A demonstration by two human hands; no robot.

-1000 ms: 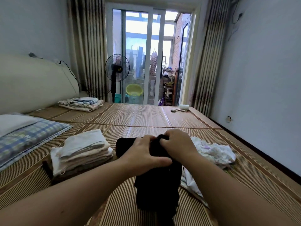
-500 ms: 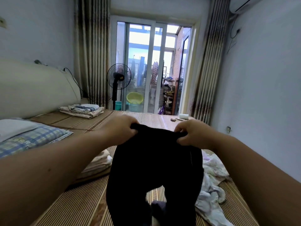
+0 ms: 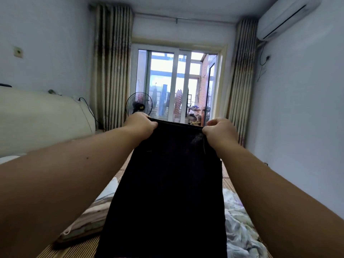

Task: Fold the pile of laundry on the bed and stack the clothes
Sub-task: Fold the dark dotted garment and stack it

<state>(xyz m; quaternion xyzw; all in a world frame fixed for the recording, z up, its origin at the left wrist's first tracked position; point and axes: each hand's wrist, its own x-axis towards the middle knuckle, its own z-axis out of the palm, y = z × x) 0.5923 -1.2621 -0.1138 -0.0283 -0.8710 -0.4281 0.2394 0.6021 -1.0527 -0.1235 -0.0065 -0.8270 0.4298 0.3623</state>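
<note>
1. Writing first: yellow label on the hub of the standing fan, centre left of the frame, too small to read.
2. Up at centre frame: black garment, top edge pulled flat between both hands, cloth hanging straight down to the bottom edge of the frame.
3. Left hand at the garment's upper left corner, fingers curled tight, pinching the top edge.
4. Right hand at the upper right corner, thumb and curled fingers clamped on the same edge.
5. Garment between and below the two hands, raised in front of the bed and covering its middle. Cannot tell whether the lower end touches the bed, since it runs out of frame.
6. Lower left: folded stack of pale clothes lying on the striped bed mat, partly hidden behind the garment and the left forearm.
7. Lower right: crumpled heap of pale printed laundry on the bed, just beside the garment's right edge, partly behind the right forearm.
8. Count of task things: one black garment held up, one folded stack, one loose heap, two hands.
9. Count of the room:
   - one fan;
   - one glass sliding door at centre back;
   - two striped curtains, left curtain and right curtain, flanking the door;
   - one air conditioner at upper right;
   - one cream headboard at the left.
</note>
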